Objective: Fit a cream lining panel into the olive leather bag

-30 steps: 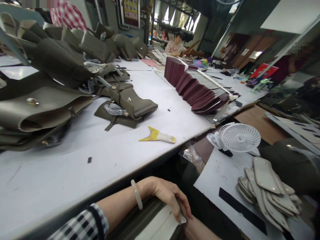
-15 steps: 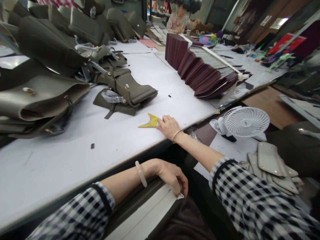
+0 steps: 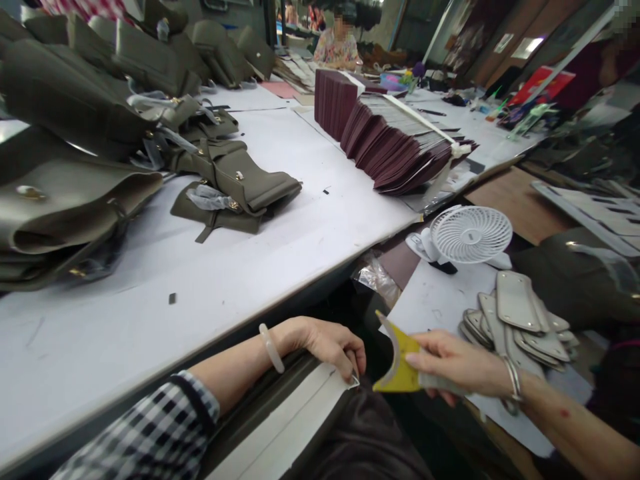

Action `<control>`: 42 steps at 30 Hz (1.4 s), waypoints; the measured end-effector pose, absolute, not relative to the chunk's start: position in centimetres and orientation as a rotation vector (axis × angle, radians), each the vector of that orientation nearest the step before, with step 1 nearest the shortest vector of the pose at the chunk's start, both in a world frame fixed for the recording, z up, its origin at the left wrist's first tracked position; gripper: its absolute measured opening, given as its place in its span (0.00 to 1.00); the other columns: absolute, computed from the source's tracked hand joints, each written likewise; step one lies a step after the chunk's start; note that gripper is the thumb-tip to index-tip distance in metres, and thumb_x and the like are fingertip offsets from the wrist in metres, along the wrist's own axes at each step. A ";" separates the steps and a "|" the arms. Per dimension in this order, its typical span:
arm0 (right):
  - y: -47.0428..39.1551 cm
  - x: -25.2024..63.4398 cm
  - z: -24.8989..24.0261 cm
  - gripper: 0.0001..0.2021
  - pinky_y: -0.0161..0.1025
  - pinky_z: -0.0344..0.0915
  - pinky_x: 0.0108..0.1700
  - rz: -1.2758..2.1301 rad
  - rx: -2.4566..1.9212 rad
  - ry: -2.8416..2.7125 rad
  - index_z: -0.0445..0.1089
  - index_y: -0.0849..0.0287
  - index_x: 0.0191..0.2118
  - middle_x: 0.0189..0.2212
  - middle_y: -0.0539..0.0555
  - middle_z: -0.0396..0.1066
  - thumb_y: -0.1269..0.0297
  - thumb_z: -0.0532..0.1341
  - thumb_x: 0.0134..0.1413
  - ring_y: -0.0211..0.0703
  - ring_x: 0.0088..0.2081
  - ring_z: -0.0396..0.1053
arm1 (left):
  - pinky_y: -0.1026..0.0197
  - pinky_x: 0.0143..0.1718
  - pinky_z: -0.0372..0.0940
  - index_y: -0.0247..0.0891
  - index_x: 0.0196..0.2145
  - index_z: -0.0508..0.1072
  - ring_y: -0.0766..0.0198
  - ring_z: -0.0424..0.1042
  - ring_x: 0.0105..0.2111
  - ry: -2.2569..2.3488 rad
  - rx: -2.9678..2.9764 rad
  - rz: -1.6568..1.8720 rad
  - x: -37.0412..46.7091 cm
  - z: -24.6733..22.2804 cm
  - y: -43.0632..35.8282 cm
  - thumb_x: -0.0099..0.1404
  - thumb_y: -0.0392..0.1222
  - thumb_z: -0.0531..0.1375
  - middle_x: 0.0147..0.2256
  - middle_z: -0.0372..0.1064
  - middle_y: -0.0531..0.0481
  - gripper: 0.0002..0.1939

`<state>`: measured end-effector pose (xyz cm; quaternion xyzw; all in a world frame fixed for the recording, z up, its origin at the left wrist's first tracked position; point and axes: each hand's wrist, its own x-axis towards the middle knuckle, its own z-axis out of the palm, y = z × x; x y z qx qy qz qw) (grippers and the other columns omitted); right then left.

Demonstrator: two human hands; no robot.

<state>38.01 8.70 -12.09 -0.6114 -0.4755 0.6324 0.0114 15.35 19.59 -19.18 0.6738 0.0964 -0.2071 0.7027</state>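
A long white strip (image 3: 280, 427) lies over dark olive material in my lap, at the bottom middle. Its upper end is pinched by my left hand (image 3: 333, 348), which wears a pale bangle. To the right, my right hand (image 3: 453, 365) grips a yellow tool (image 3: 404, 363) between thumb and fingers. The tool has a concave curved edge facing left and a whitish handle part mostly inside the hand. It is raised off the table, a little to the right of the strip's end, not touching it.
Olive bags (image 3: 65, 187) crowd the white table's (image 3: 200, 293) left side. Bundled maroon pieces (image 3: 370, 133) lie across its far part. At right are a white fan (image 3: 471, 235) and stacked beige pieces (image 3: 517, 303). A person (image 3: 337, 45) sits at the back.
My right hand has lifted the yellow tool off the table and brought it right and nearer to me, beside my left hand. The left hand keeps its pinch. The view has shifted slightly.
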 end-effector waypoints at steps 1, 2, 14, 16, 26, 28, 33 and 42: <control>7.3 37.5 -12.8 0.20 0.26 0.55 0.14 2.072 -1.893 -1.389 0.65 0.61 0.40 0.20 0.49 0.68 0.46 0.53 0.59 0.31 0.13 0.61 | 0.57 0.42 0.68 0.36 0.40 0.72 0.56 0.75 0.40 0.215 1.495 -0.463 15.4 -19.2 19.6 0.48 0.38 0.65 0.37 0.76 0.50 0.19; 6.0 36.8 -13.5 0.21 0.25 0.54 0.13 2.120 -1.894 -1.319 0.64 0.61 0.40 0.19 0.47 0.67 0.45 0.54 0.59 0.31 0.12 0.59 | 0.57 0.43 0.68 0.36 0.41 0.71 0.56 0.75 0.41 0.215 1.493 -0.463 15.4 -19.3 19.5 0.49 0.38 0.65 0.37 0.76 0.50 0.19; 1.7 30.9 -17.8 0.27 0.25 0.53 0.10 2.075 -1.868 -0.924 0.63 0.62 0.42 0.17 0.47 0.66 0.39 0.53 0.59 0.32 0.11 0.59 | 0.57 0.42 0.68 0.33 0.61 0.62 0.53 0.74 0.44 0.312 1.568 -0.484 15.2 -18.7 19.9 0.49 0.43 0.66 0.46 0.74 0.43 0.41; 1.8 30.9 -17.7 0.26 0.24 0.51 0.10 2.037 -1.889 -0.976 0.64 0.62 0.42 0.17 0.47 0.67 0.39 0.52 0.60 0.31 0.11 0.59 | 0.57 0.44 0.67 0.30 0.62 0.59 0.52 0.74 0.45 0.311 1.565 -0.478 15.2 -18.8 19.9 0.49 0.43 0.66 0.48 0.74 0.41 0.44; 2.2 31.0 -17.6 0.21 0.24 0.51 0.10 1.955 -1.969 -1.180 0.66 0.61 0.41 0.19 0.48 0.68 0.46 0.50 0.65 0.31 0.11 0.60 | 0.57 0.44 0.68 0.33 0.65 0.54 0.52 0.74 0.45 0.351 1.576 -0.458 15.0 -18.9 19.9 0.48 0.44 0.67 0.49 0.73 0.41 0.49; 2.2 31.0 -17.6 0.20 0.24 0.52 0.11 1.975 -1.962 -1.172 0.66 0.61 0.41 0.18 0.48 0.68 0.47 0.50 0.65 0.31 0.11 0.59 | 0.58 0.42 0.68 0.32 0.65 0.54 0.52 0.74 0.44 0.355 1.557 -0.448 15.0 -19.2 19.9 0.48 0.43 0.67 0.48 0.73 0.41 0.49; 2.9 30.8 -16.8 0.18 0.24 0.52 0.10 2.063 -1.968 -1.113 0.65 0.60 0.42 0.17 0.47 0.66 0.50 0.50 0.65 0.31 0.11 0.59 | 0.59 0.39 0.68 0.32 0.66 0.53 0.52 0.74 0.42 0.334 1.542 -0.414 14.8 -19.8 19.8 0.48 0.43 0.67 0.44 0.75 0.42 0.50; 3.8 30.5 -16.1 0.15 0.24 0.53 0.11 2.162 -2.010 -1.029 0.63 0.61 0.43 0.16 0.45 0.64 0.53 0.50 0.65 0.31 0.11 0.58 | 0.60 0.36 0.67 0.35 0.66 0.51 0.53 0.73 0.40 0.349 1.529 -0.361 14.6 -20.0 19.6 0.46 0.41 0.67 0.41 0.74 0.44 0.52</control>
